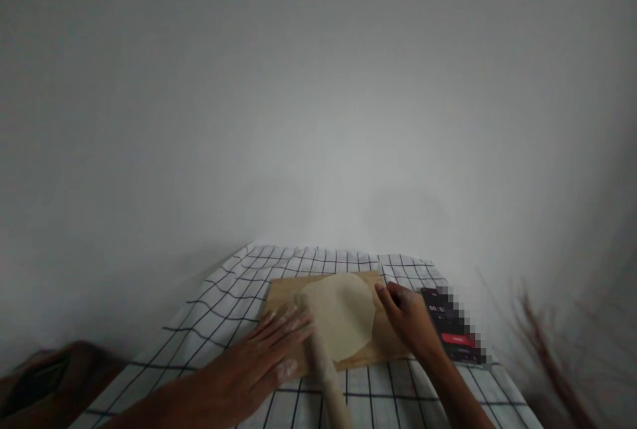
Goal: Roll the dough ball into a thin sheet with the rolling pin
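Note:
A thin round sheet of pale dough (346,316) lies on a wooden board (385,343). Across the dough's left side slants a wooden rolling pin (327,376), its near end reaching past the board's front edge. My left hand (263,356) lies flat against the pin's far part, fingers stretched out and lightly floured. Just right of the dough, over the board's right edge, my right hand (408,316) is closed with its fingers curled in. Whatever its fingers hold, if anything, is hidden.
A phone (450,326) showing a timer lies right of my right hand, partly pixelated. Beneath everything spreads a white cloth with dark grid lines (219,316). A pale wall (318,117) rises behind the table. Dry-looking branches (542,343) stand at right; a dark brownish object (60,376) is at lower left.

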